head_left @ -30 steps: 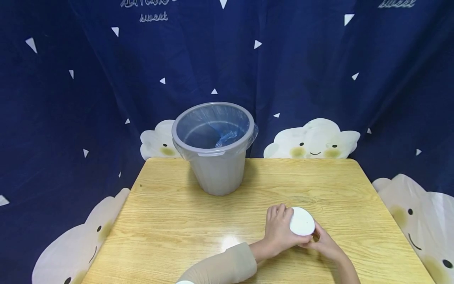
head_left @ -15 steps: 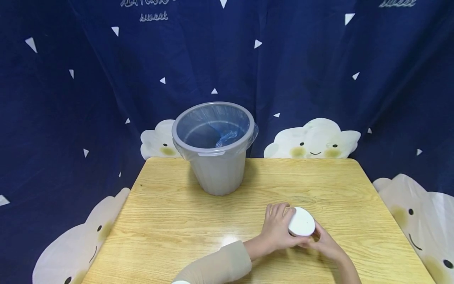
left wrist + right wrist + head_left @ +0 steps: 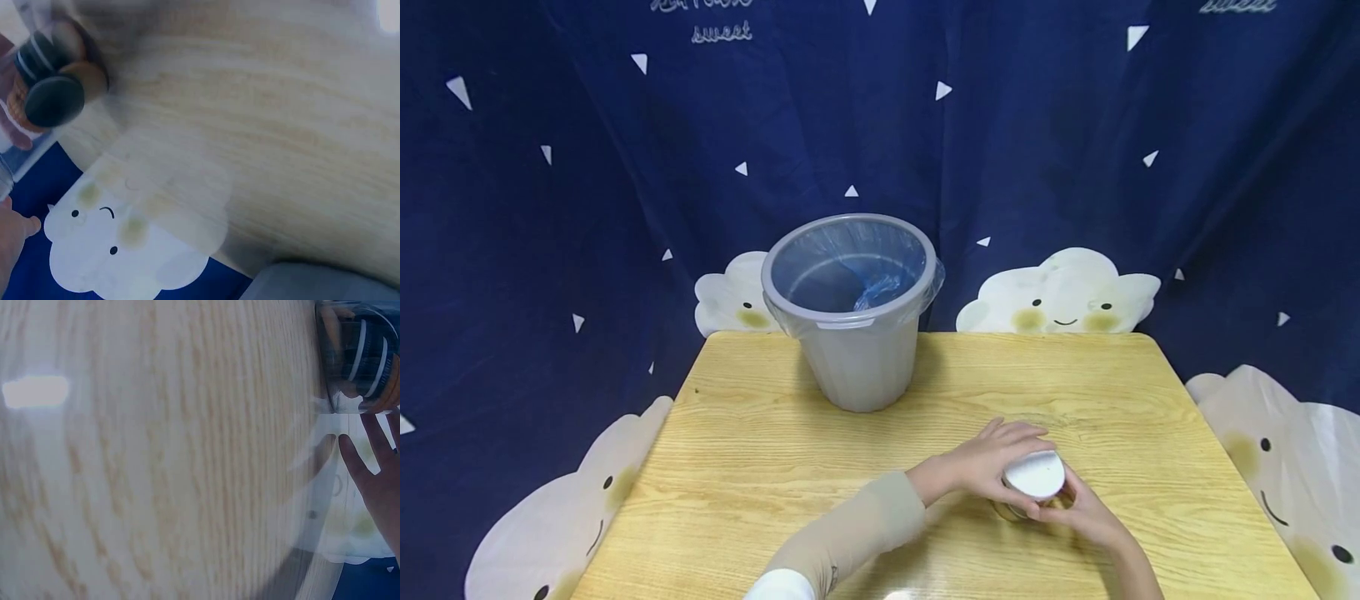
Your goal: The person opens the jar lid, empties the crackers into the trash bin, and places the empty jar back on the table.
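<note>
A clear jar (image 3: 1009, 511) with a white lid (image 3: 1037, 477) is near the front right of the table. My left hand (image 3: 985, 462) grips the lid from the left, fingers over its far edge and thumb along the near side. On the right, my right hand (image 3: 1092, 510) holds the jar's side below the lid. Through the clear wall in the left wrist view show dark round pieces (image 3: 55, 100) with white bands and brown ones beside them. The right wrist view catches the jar's contents (image 3: 369, 356) at its upper right corner.
A grey bin (image 3: 861, 367) with a clear liner stands at the back of the wooden table (image 3: 760, 467). Something blue and crumpled (image 3: 880, 292) shows inside it. Behind hangs a dark blue curtain (image 3: 1037, 150) with white clouds and triangles.
My left hand has turned over the lid, its fingers swinging from pointing away to pointing right. The lid has dipped slightly toward me. The right hand stays almost in place.
</note>
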`<control>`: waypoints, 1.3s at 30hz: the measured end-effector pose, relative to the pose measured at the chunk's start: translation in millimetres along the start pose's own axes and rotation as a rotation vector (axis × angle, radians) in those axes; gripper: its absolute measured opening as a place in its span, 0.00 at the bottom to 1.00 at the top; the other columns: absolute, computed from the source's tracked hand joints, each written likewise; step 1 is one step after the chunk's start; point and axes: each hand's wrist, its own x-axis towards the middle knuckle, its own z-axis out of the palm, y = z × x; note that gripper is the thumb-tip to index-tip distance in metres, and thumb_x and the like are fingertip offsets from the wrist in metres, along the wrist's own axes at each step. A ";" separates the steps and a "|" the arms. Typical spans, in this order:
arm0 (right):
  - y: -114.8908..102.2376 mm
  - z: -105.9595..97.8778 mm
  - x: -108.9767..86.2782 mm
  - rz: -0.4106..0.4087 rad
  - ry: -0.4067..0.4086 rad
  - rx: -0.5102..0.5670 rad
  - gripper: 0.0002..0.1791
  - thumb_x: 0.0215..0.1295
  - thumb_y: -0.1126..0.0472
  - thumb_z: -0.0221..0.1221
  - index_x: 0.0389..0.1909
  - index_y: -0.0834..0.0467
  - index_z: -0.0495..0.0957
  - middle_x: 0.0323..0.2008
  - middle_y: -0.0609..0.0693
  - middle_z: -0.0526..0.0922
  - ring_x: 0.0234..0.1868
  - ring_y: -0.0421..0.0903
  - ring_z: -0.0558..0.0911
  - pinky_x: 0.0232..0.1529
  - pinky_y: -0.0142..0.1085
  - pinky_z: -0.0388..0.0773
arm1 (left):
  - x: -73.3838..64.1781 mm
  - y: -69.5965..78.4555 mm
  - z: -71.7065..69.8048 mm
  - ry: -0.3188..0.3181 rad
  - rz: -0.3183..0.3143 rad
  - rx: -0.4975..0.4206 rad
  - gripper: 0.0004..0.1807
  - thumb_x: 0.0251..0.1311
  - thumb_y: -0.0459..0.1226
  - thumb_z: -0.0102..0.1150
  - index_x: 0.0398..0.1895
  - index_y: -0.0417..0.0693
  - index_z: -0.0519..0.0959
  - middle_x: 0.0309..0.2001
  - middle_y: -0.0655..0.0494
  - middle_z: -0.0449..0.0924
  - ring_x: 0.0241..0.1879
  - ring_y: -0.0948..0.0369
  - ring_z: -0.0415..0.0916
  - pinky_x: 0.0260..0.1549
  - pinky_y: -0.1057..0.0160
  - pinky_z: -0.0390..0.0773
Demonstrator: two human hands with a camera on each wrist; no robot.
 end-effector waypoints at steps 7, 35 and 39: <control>-0.2 -0.2 2.4 0.006 -0.009 0.007 0.49 0.50 0.67 0.64 0.69 0.64 0.44 0.63 0.69 0.56 0.60 0.74 0.56 0.48 0.72 0.55 | 5.5 -8.8 -8.7 -0.077 0.052 0.026 0.44 0.45 0.61 0.62 0.67 0.64 0.58 0.72 0.61 0.44 0.70 0.66 0.33 0.66 0.52 0.39; -1.8 -0.1 1.4 0.014 0.011 0.003 0.50 0.48 0.67 0.65 0.69 0.62 0.46 0.62 0.67 0.59 0.59 0.71 0.60 0.48 0.69 0.60 | 10.0 -13.4 -8.1 -0.089 0.078 0.092 0.40 0.44 0.63 0.60 0.64 0.66 0.65 0.67 0.59 0.59 0.66 0.66 0.50 0.64 0.67 0.44; -0.3 0.1 2.0 0.024 0.020 0.005 0.50 0.48 0.65 0.66 0.69 0.60 0.46 0.63 0.64 0.59 0.60 0.69 0.60 0.49 0.68 0.59 | 10.4 -13.4 -6.5 -0.085 0.066 0.087 0.40 0.43 0.64 0.60 0.63 0.67 0.65 0.66 0.60 0.60 0.66 0.67 0.51 0.64 0.68 0.44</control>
